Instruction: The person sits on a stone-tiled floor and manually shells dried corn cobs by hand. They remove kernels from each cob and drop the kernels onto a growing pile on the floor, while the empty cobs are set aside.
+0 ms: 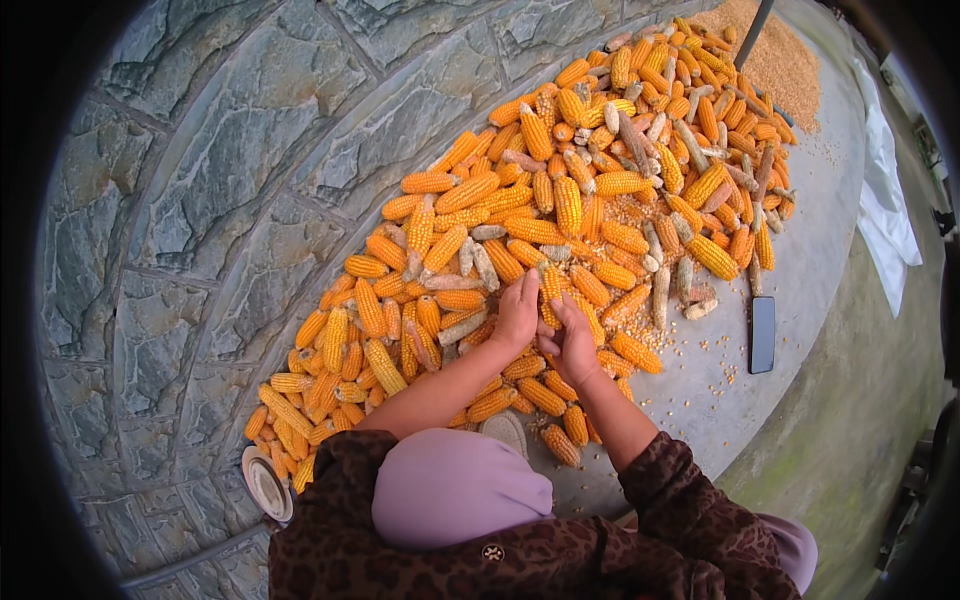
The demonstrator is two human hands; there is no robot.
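Between my two hands is an orange-yellow ear of corn, held over the middle of a big heap of corn ears. My left hand closes on it from the left side. From below and to the right, my right hand grips the same ear, its thumb along the kernels. Loose kernels lie among the ears just beyond my hands. Several bare, greyish cobs rest to the right of them. Parts of my fingers are hidden behind the corn.
A rough stone wall runs along the left. On the grey concrete floor at right lies a dark phone. A pile of shelled kernels and a metal pole are far right. A round white-rimmed container stands lower left.
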